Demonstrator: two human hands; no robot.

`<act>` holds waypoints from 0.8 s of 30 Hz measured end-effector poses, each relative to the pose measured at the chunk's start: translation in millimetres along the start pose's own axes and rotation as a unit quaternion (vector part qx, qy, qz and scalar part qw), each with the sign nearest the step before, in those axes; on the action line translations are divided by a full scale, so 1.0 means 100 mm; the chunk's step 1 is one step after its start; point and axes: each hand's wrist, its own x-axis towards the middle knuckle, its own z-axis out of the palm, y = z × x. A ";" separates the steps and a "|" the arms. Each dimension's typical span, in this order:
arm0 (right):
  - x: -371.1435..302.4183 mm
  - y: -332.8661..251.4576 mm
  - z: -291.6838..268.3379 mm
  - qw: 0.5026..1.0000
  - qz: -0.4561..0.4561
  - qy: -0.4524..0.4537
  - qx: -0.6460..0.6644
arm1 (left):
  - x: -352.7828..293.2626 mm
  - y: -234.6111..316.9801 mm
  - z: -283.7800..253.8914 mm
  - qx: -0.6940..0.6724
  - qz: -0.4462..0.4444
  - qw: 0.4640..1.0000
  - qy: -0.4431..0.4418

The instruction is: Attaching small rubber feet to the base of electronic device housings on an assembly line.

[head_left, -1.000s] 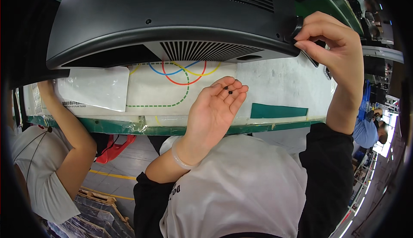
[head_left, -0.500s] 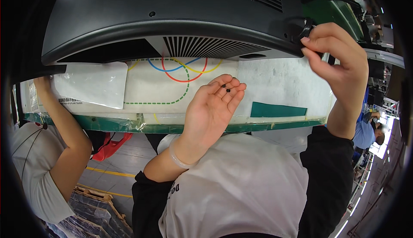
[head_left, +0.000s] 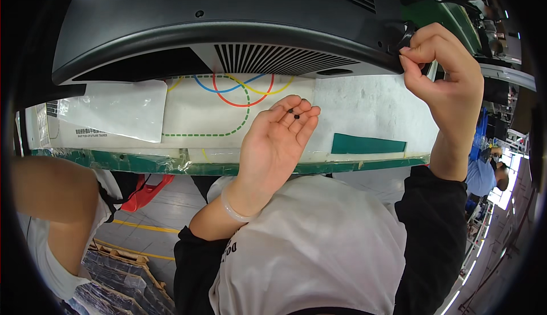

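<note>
My left hand [head_left: 270, 155] is palm up with its fingers gently curled. Two small black pieces [head_left: 296, 117] rest on its fingers; they are too small to name for certain. Above it stands a large dark grey casing [head_left: 245, 16] with slotted vents. At the casing's right corner, my right hand [head_left: 447, 67] is raised, thumb and index finger pinched together. Whatever sits between those fingertips is hidden. A curved black part [head_left: 405, 35] juts from the corner just above the pinch. One dark screw hole [head_left: 199, 13] shows on the casing's face.
Under the casing lies a white worktop [head_left: 364, 113] with a green taped edge [head_left: 216, 168]. A clear plastic sheet [head_left: 125, 110] and a green strip [head_left: 367, 144] lie on it. A co-worker's arm [head_left: 57, 201] is close on the left. Wrapped goods on a pallet [head_left: 128, 281] stand below.
The co-worker's arm has drawn back from the worktop toward the lower left. My left hand has shifted slightly left. My right hand stays at the casing's corner, its fingers curled slightly more.
</note>
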 end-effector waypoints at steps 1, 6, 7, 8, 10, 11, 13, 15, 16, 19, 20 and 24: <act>0.00 -0.03 0.01 0.999 -0.026 0.005 -0.040 | 0.00 0.00 0.00 -0.003 0.001 1.000 0.001; -0.06 -0.09 0.06 0.985 -0.088 0.030 -0.149 | -0.01 0.01 0.02 0.003 0.012 1.000 -0.008; -0.07 -0.10 0.05 0.984 -0.090 0.035 -0.148 | 0.00 0.01 0.02 0.000 0.012 1.000 -0.010; -0.08 -0.11 0.05 0.984 -0.092 0.040 -0.148 | -0.01 0.02 0.03 0.000 0.011 1.000 -0.011; -0.12 -0.09 0.08 0.985 -0.099 0.048 -0.135 | -0.02 0.03 0.03 0.000 0.023 1.000 -0.014; -0.14 -0.07 0.10 0.985 -0.104 0.057 -0.124 | -0.03 0.04 0.01 0.000 0.024 1.000 -0.014; -0.18 -0.07 0.15 0.985 -0.096 0.064 -0.129 | -0.04 0.07 -0.01 -0.021 0.025 0.998 -0.050; -0.21 -0.06 0.20 0.985 -0.090 0.071 -0.132 | -0.08 0.08 0.06 -0.003 0.041 0.998 -0.050; -0.21 -0.03 0.23 0.984 -0.096 0.088 -0.122 | -0.11 0.08 0.12 0.016 0.057 0.997 -0.050; -0.20 0.03 0.29 0.983 -0.095 0.116 -0.108 | -0.11 0.12 0.27 0.013 0.052 0.996 -0.076; -0.19 0.04 0.30 0.982 -0.089 0.127 -0.104 | -0.10 0.14 0.31 0.014 0.050 0.996 -0.077; -0.14 -0.03 0.29 0.979 -0.098 0.131 -0.120 | -0.16 0.13 0.42 0.052 0.070 0.991 -0.101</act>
